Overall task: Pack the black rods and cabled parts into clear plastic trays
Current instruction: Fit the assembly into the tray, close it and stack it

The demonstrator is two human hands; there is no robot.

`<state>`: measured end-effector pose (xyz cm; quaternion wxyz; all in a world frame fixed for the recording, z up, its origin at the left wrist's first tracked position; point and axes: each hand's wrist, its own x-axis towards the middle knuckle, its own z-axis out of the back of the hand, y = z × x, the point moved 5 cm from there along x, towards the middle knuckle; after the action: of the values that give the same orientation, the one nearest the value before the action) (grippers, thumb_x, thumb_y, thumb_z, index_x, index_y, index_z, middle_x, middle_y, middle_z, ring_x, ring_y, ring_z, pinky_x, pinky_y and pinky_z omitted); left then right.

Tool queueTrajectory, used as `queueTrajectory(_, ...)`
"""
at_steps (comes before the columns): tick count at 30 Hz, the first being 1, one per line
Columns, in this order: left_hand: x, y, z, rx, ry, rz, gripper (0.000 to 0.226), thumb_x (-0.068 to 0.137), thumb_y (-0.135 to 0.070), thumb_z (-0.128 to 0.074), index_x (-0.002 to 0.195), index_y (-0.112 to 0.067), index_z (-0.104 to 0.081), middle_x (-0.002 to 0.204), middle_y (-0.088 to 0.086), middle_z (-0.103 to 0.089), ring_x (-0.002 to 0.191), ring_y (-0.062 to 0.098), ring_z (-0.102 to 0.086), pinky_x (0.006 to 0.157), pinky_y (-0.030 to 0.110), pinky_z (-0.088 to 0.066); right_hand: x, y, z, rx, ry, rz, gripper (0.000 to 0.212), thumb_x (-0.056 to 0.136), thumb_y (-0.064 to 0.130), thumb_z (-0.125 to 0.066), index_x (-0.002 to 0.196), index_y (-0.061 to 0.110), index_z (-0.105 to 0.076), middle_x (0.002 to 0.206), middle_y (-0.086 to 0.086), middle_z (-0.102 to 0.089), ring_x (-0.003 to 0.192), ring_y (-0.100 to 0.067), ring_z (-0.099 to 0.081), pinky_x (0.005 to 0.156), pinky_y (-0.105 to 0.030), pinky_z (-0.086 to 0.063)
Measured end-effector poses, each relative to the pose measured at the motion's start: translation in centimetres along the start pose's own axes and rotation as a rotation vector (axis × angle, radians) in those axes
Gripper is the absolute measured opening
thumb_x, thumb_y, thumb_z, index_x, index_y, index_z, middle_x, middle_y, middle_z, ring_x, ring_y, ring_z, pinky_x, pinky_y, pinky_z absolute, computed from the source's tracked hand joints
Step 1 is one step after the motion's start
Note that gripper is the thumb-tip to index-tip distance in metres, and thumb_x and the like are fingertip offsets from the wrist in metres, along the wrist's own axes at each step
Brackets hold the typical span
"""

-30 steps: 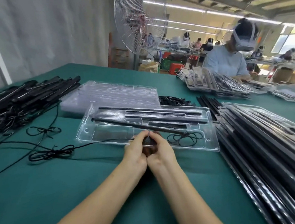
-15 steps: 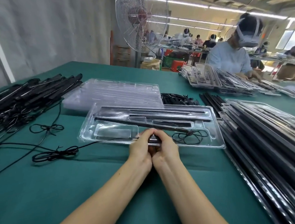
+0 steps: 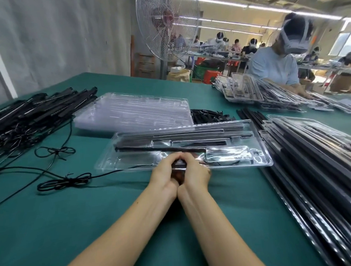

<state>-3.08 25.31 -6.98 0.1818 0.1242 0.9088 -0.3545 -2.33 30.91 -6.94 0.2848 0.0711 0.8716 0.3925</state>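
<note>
One clear tray [image 3: 109, 162] sits dead ahead on the desk [image 3: 94, 227], long side toward me. Its far slots hold long black rods [image 3: 180, 132] lying flat. A slanted rod [image 3: 161, 148] lies across the middle, not seated in a slot. The near-right pocket has a loose cable coil [image 3: 222, 163].

My left hand [image 3: 164, 173] and right hand [image 3: 194, 172] are side by side at the tray's near edge. Both grips are curled and clamped on a small dark part [image 3: 179, 163]. Fingers cover most of it, so I can't tell what it is.

A thin cable leaves the tray's near-left side and runs to a tied bundle [image 3: 66, 181] on the desk, left of my forearms. A second bundle [image 3: 54, 151] lies further back.

Around it:
- The empty tray stack [image 3: 133, 112] is just behind the clear tray.
- A pile of cabled rods [image 3: 33, 117] is at far left.
- The filled tray stack [image 3: 312, 157] hems in the right end. I can't tell whether it touches the clear tray or just sits beside it.
- Loose rods [image 3: 250, 115] and a heap of black parts [image 3: 208, 115] lie behind, between the stacks.
- A fan [image 3: 166, 26] stands past the desk's far edge.
- Another person [image 3: 274, 66] is across the desk at far right, with more trays [image 3: 243, 89] in front of them.
</note>
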Motion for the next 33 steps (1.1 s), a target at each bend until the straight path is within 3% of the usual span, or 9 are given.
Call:
queueTrajectory(4, 0.3, -0.4, -0.1, -0.065, 0.002, -0.046, 0.015, 0.087, -0.002, -0.056, 0.073, -0.008, -0.058, 0.057, 0.005, -0.06, 0.05, 0.015, -0.061, 0.041, 0.018, -0.049, -0.4, -0.1, -0.5, 0.079, 0.101, -0.1, 0.013, 0.076, -0.006, -0.066, 0.086, 0.001, -0.063, 0.074, -0.014, -0.064, 0.058, -0.024, -0.061, 0.05, -0.028, -0.054)
queueTrajectory(6, 0.5, -0.5, -0.3, -0.087, 0.042, -0.069, 0.012, 0.087, -0.002, -0.056, 0.078, -0.009, -0.057, 0.069, 0.006, -0.058, 0.063, 0.018, -0.059, 0.049, 0.02, -0.053, -0.3, -0.1, -0.7, 0.149, 0.139, -0.164, 0.013, 0.078, -0.004, -0.066, 0.089, 0.003, -0.063, 0.085, -0.016, -0.064, 0.073, -0.028, -0.063, 0.059, -0.031, -0.056)
queueTrajectory(9, 0.6, -0.8, -0.4, -0.083, 0.066, -0.113, 0.011, 0.087, -0.002, -0.056, 0.095, -0.01, -0.057, 0.078, 0.009, -0.058, 0.072, 0.02, -0.059, 0.066, 0.028, -0.053, -0.3, -0.2, -1.0, 0.173, 0.194, -0.219, 0.009, 0.08, 0.001, -0.067, 0.086, 0.006, -0.064, 0.088, -0.013, -0.065, 0.074, -0.024, -0.062, 0.056, -0.028, -0.055)
queueTrajectory(13, 0.7, -1.2, -0.2, -0.078, 0.067, -0.134, 0.012, 0.087, 0.0, -0.056, 0.085, -0.011, -0.054, 0.076, 0.008, -0.058, 0.07, 0.02, -0.059, 0.059, 0.027, -0.055, -0.4, -0.6, -1.2, 0.217, 0.209, -0.256, 0.014, 0.081, 0.0, -0.066, 0.094, 0.004, -0.065, 0.097, -0.017, -0.065, 0.086, -0.03, -0.063, 0.075, -0.033, -0.054)
queueTrajectory(17, 0.7, -0.9, -0.2, -0.094, 0.092, -0.114, 0.013, 0.087, 0.001, -0.054, 0.091, -0.011, -0.052, 0.077, 0.009, -0.056, 0.069, 0.021, -0.058, 0.052, 0.023, -0.054, -0.4, -0.7, -1.1, 0.227, 0.17, -0.254, 0.009, 0.078, -0.001, -0.068, 0.082, 0.005, -0.062, 0.081, -0.014, -0.064, 0.069, -0.025, -0.062, 0.052, -0.028, -0.055)
queueTrajectory(23, 0.7, -0.8, -0.2, -0.11, 0.05, -0.146, 0.018, 0.086, 0.002, -0.056, 0.077, -0.013, -0.052, 0.07, 0.007, -0.059, 0.065, 0.02, -0.059, 0.05, 0.022, -0.054, -0.4, -0.5, -1.1, 0.196, 0.156, -0.244, 0.014, 0.079, -0.002, -0.066, 0.091, 0.002, -0.061, 0.088, -0.017, -0.064, 0.075, -0.029, -0.063, 0.065, -0.035, -0.054)
queueTrajectory(29, 0.2, -1.2, -0.6, -0.094, 0.064, -0.291, 0.018, 0.084, 0.002, -0.06, 0.07, -0.01, -0.06, 0.061, 0.004, -0.067, 0.059, 0.016, -0.065, 0.061, 0.026, -0.057, -0.6, 0.3, -1.5, 0.287, 0.247, -0.256, 0.01, 0.081, -0.003, -0.062, 0.073, 0.003, -0.059, 0.06, -0.012, -0.066, 0.046, -0.023, -0.064, 0.039, -0.023, -0.049)
queueTrajectory(31, 0.3, -1.3, -0.4, -0.076, 0.05, -0.291, 0.019, 0.083, 0.003, -0.058, 0.07, -0.01, -0.06, 0.059, 0.002, -0.066, 0.054, 0.013, -0.065, 0.053, 0.021, -0.054, -0.6, 0.1, -1.6, 0.261, 0.286, -0.26, 0.003, 0.082, 0.0, -0.062, 0.082, 0.002, -0.06, 0.082, -0.017, -0.068, 0.064, -0.029, -0.066, 0.047, -0.027, -0.052)
queueTrajectory(33, 0.4, -1.3, -0.2, -0.057, 0.034, -0.279, 0.018, 0.083, 0.005, -0.057, 0.074, -0.01, -0.057, 0.058, 0.002, -0.063, 0.052, 0.012, -0.063, 0.05, 0.019, -0.053, -0.7, -0.3, -1.7, 0.256, 0.305, -0.285, 0.015, 0.083, 0.003, -0.059, 0.099, 0.003, -0.059, 0.106, -0.024, -0.063, 0.087, -0.036, -0.063, 0.066, -0.036, -0.055)
